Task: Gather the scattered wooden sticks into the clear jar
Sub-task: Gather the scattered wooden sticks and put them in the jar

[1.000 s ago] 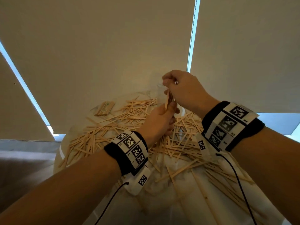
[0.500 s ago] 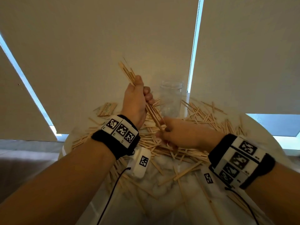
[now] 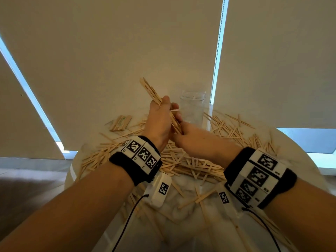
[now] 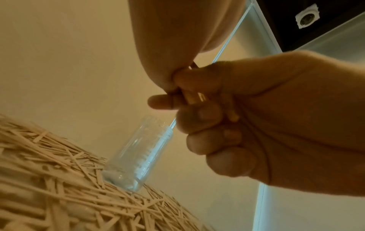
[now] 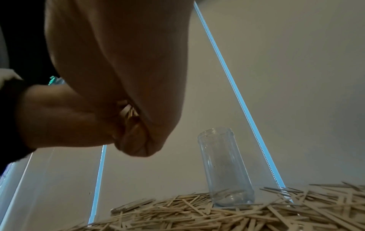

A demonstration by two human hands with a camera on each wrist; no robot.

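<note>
Both hands (image 3: 169,128) round stick bundle (image 3: 154,95)

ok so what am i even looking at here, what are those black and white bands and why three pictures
There is no machine here: a person works with bare hands. The patterned wrist bands carry small cameras. One picture comes from a head camera looking down; the other two look along each wrist from below. A round table is strewn with scattered wooden sticks, and an empty clear jar stands upright at the back. The left hand grips a bundle of sticks; the right hand meets the bundle's lower end, its fingers curled round the sticks.
</note>
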